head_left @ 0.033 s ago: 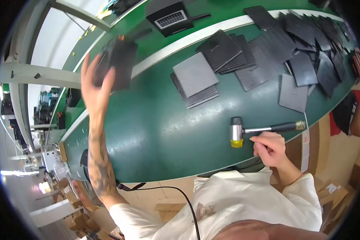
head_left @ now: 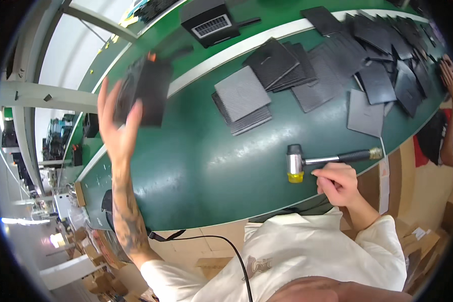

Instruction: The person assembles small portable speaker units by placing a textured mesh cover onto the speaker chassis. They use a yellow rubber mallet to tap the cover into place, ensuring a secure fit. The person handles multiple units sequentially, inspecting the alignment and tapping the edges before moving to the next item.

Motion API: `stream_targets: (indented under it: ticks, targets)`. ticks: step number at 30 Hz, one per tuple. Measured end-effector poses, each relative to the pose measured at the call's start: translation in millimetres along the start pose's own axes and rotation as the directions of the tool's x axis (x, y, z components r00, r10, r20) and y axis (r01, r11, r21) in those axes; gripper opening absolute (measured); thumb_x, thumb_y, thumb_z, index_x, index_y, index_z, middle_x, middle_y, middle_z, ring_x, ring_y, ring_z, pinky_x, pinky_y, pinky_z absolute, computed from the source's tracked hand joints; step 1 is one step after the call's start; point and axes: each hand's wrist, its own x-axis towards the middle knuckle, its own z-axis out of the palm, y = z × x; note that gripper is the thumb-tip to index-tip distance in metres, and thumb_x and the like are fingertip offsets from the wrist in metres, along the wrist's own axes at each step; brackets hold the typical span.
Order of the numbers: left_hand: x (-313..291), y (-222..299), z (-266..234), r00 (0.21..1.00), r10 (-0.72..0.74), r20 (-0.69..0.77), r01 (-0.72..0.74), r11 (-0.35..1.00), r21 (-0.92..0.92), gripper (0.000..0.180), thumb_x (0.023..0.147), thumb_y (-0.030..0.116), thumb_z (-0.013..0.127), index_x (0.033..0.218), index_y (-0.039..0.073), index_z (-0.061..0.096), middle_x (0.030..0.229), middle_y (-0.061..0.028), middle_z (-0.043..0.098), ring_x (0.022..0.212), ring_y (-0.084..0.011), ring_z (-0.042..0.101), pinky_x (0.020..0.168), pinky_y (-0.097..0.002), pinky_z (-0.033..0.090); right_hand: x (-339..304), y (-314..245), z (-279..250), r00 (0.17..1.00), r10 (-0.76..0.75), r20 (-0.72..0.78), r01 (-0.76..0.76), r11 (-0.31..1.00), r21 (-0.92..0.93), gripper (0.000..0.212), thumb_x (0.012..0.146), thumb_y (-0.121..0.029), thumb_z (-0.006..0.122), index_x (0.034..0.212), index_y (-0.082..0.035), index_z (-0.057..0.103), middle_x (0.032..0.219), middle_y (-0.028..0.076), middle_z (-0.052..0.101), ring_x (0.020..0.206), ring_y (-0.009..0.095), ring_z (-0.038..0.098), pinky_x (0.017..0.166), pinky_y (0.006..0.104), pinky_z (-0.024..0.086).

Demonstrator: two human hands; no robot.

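My left hand [head_left: 118,126] reaches to the far left of the table, its thumb and fingers around the near end of a black box [head_left: 153,93]. The box is smeared by motion and has an orange spot and a dark handle-like part at its far end. My right hand [head_left: 338,183] is curled closed at the table's front edge, with nothing visible in it. Just beyond that hand lies a mallet [head_left: 295,163] with a metal head, one black and one yellow face, and a handle pointing right. The hand appears beside the handle, not around it.
Textured dark panels [head_left: 244,93] lie stacked at the middle back, with a heap of black panels [head_left: 377,83] to the right. Behind the white rail [head_left: 206,63] stands another black box [head_left: 206,22] with a slotted light panel. Another person's hand [head_left: 449,75] is at the far right.
My left hand and the black box have shifted slightly toward me together. The right hand stays curled by the mallet, which has not visibly moved on the table.
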Motion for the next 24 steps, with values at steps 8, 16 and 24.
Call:
stream_targets:
  ticks: [8, 16, 24]
  targets:
    - [-139.2, 124.5, -59.7, 0.715, 0.673, 0.187, -0.540, 0.702, -0.464, 0.056, 0.080, 0.049, 0.083, 0.128, 0.025, 0.070, 0.158, -0.0090, 0.044, 0.117, -0.0341, 0.061, 0.100, -0.0638, 0.046, 24.9, -41.3, 27.4, 0.817, 0.262, 0.514, -0.571, 0.487, 0.661, 0.090, 0.103, -0.061, 0.048, 0.165, -0.007, 0.012, 0.165, 0.020, 0.021, 0.149, 0.035, 0.034, 0.112, 0.0473, 0.042]
    - [-175.8, 76.0, -28.8, 0.868, 0.484, 0.114, -0.389, 0.804, -0.449, 0.089, 0.078, 0.061, 0.082, 0.152, 0.024, 0.050, 0.165, -0.0164, 0.032, 0.151, -0.0380, 0.036, 0.115, -0.0640, 0.036, 12.3, -57.8, 93.1, 0.644, 0.585, 0.493, -0.632, 0.044, 0.774, 0.056, 0.100, -0.029, 0.066, 0.147, -0.005, 0.048, 0.133, 0.009, 0.061, 0.124, 0.019, 0.058, 0.105, 0.0351, 0.046]
    - [-210.2, 31.2, 58.8, 0.850, -0.426, 0.311, 0.457, 0.299, -0.838, 0.049, 0.110, 0.034, 0.046, 0.139, -0.005, 0.055, 0.141, -0.0203, 0.060, 0.125, -0.0233, 0.061, 0.108, -0.0370, 0.048, 10.7, -60.0, 155.1, 0.949, 0.311, 0.058, -0.313, 0.893, 0.323, 0.065, 0.096, -0.030, 0.072, 0.148, 0.000, 0.046, 0.145, 0.020, 0.047, 0.145, 0.032, 0.036, 0.120, 0.0396, 0.031]
